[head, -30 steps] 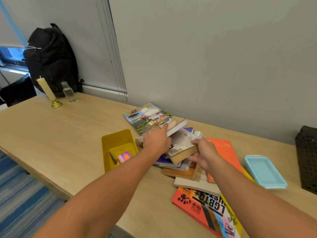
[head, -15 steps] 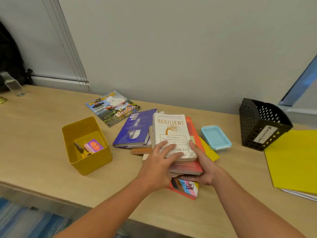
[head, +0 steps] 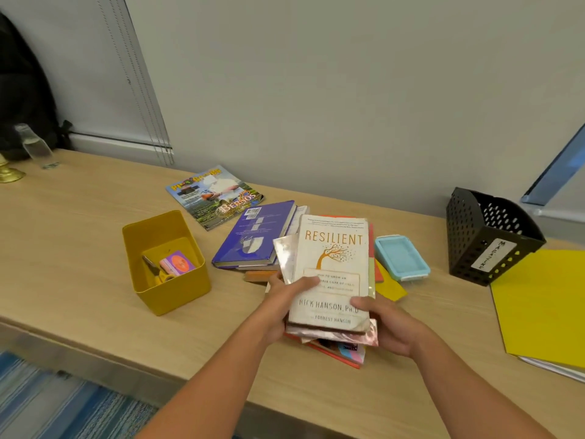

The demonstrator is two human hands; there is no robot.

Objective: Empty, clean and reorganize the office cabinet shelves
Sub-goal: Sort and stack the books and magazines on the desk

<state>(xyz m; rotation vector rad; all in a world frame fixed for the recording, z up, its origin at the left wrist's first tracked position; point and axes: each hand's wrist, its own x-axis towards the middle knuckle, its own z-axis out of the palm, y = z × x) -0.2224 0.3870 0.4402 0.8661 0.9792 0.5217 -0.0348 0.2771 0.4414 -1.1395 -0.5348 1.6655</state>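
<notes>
Now the white book titled RESILIENT [head: 332, 267] and the shiny thin book [head: 335, 335] beneath it have come up off the pile, where half a second ago they lay flat on it under both palms. A second ago the hands were only sorting through the heap farther along the desk's back edge. So the person appears to be gathering sorted books for the return to the cabinet, which is not in view; the emptying looks done, the reorganizing only begun.

Both forearms reach forward from the near edge of the desk [head: 79, 255]. The left hand [head: 285, 307] grasps the 2 books at their left edge, thumb lying on the white cover. The right hand [head: 384, 324] cups the near right corner from below, thumb pressed on top.

An orange-edged book [head: 340, 356] lies below them near the desk's front edge, and the purple book [head: 253, 236] sits toward the back edge, just beside the lifted pair. The yellow bin [head: 186, 289] stands well to the left.
</notes>
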